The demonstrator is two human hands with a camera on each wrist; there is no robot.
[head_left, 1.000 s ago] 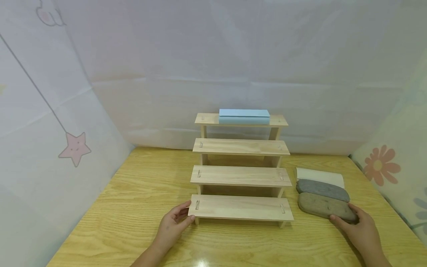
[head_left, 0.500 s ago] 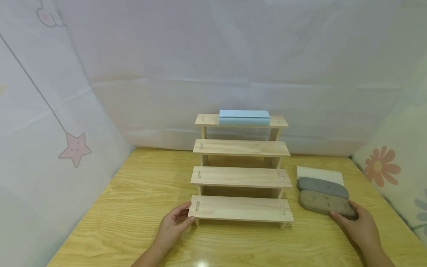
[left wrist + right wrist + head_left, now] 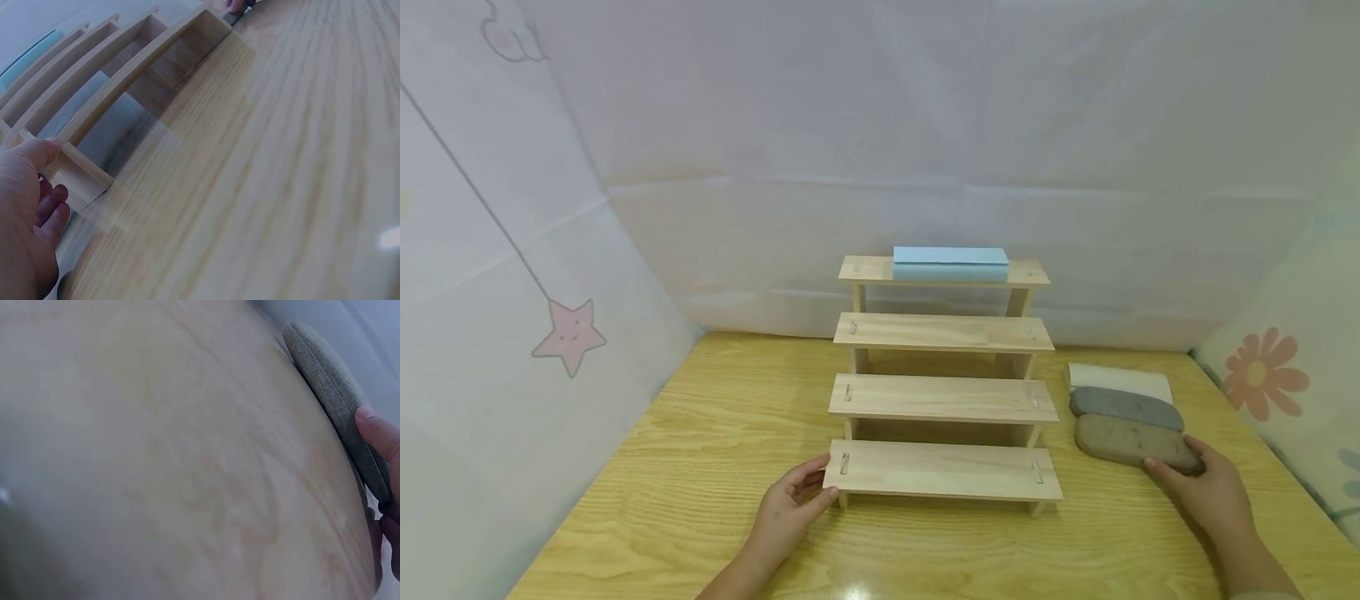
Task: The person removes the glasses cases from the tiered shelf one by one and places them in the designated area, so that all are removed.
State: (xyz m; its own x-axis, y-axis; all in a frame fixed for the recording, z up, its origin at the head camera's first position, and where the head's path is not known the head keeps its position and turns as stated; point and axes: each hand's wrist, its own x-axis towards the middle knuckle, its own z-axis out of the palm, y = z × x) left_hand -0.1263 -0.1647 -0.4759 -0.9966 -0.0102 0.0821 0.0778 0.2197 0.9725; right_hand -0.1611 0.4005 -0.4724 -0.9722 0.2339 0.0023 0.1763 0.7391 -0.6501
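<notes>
A pale wooden tiered rack [image 3: 943, 398] stands mid-table. My left hand [image 3: 782, 508] grips the left end of its lowest shelf. In the left wrist view the thumb [image 3: 39, 150] lies on the shelf corner, with the other fingers curled beside the end panel. At the right, my right hand [image 3: 1213, 492] pinches the right end of a long, rounded olive-grey padded fabric piece [image 3: 1135, 440]. The right wrist view shows its seam and the thumb [image 3: 375, 428] against it. A similar darker grey padded piece [image 3: 1126, 407] and a cream-white flat-topped piece [image 3: 1116, 379] lie directly behind, close together.
A light blue oblong case [image 3: 950, 263] sits on the rack's top shelf. White printed cloth [image 3: 880, 150] rises behind and on both sides of the wood-grain table [image 3: 715, 433].
My right hand has moved away from me with the olive-grey padded piece. The darker grey and cream-white pieces have shifted backward along with it. My left hand and the rack stay put.
</notes>
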